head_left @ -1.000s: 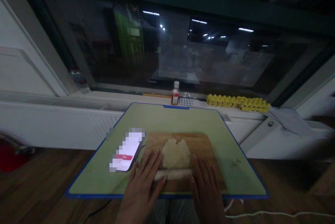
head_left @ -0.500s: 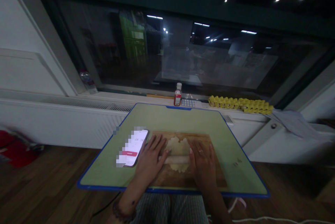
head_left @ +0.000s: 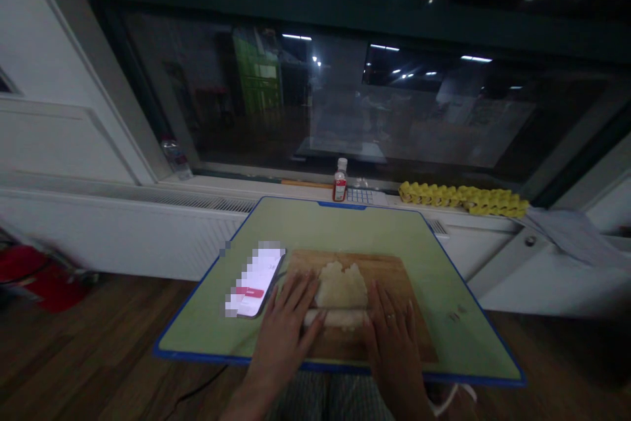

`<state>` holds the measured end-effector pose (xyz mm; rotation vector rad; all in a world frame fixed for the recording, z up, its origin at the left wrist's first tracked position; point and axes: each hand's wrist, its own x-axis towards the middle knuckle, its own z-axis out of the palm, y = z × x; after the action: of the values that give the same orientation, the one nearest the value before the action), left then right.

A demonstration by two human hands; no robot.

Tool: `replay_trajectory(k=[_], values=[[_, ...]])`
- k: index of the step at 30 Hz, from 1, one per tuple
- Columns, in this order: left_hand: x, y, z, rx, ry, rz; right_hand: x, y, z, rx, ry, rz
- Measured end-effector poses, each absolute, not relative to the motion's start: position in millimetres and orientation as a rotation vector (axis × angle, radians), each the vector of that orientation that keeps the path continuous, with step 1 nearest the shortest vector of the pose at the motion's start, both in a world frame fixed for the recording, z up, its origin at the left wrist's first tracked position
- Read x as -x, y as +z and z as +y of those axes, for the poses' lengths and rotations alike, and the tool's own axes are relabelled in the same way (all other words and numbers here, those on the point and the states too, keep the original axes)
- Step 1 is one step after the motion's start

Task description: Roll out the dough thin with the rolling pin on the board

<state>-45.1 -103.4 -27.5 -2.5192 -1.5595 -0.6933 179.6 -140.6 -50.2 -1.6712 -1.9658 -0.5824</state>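
A thin wooden rolling pin (head_left: 338, 318) lies crosswise over a pale, ragged-edged sheet of dough (head_left: 340, 284). Most of the dough shows beyond the pin, with a little on the near side. Beneath it is a wooden cutting board (head_left: 340, 347). My left hand (head_left: 290, 306) rests flat over the pin's left end, fingers stretched forward and thumb along the pin. Over the right end lies my right hand (head_left: 393, 322), also flat with fingers extended; a ring is on one finger. Both hands cover the pin's ends.
The board lies on a green, blue-edged folding table (head_left: 236, 349). Left of it is a lit phone (head_left: 254, 283). On the windowsill stand a small red-labelled bottle (head_left: 340, 181), yellow egg cartons (head_left: 463, 199) and a clear plastic bottle (head_left: 176, 159). A red object (head_left: 42, 276) sits on the floor at left.
Both hands and the rolling pin have moved nearer to me across the dough, baring more of it on the far side. The camera view has shifted slightly.
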Motion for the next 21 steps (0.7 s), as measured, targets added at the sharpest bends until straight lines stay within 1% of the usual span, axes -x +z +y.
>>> replay_trajectory(k=[5,9,13,21], values=[[34.7,-16.5,-65.2,2.517,-0.661,-1.678,-179.5,-38.5,-110.4,1.649,-0.577,-1.954],[30.5,-9.7,-54.9,2.504,-0.637,-1.723,-178.7,-34.0,-98.7,1.609,-0.591,-1.919],[33.9,-15.0,-70.7,2.489,-0.639,-1.693,-178.8,-37.1,-108.0,1.64,-0.569,-1.937],[45.3,-30.5,-132.7,2.487,-0.668,-1.483,-182.9,-49.9,-160.8,1.594,-0.568,-1.989]])
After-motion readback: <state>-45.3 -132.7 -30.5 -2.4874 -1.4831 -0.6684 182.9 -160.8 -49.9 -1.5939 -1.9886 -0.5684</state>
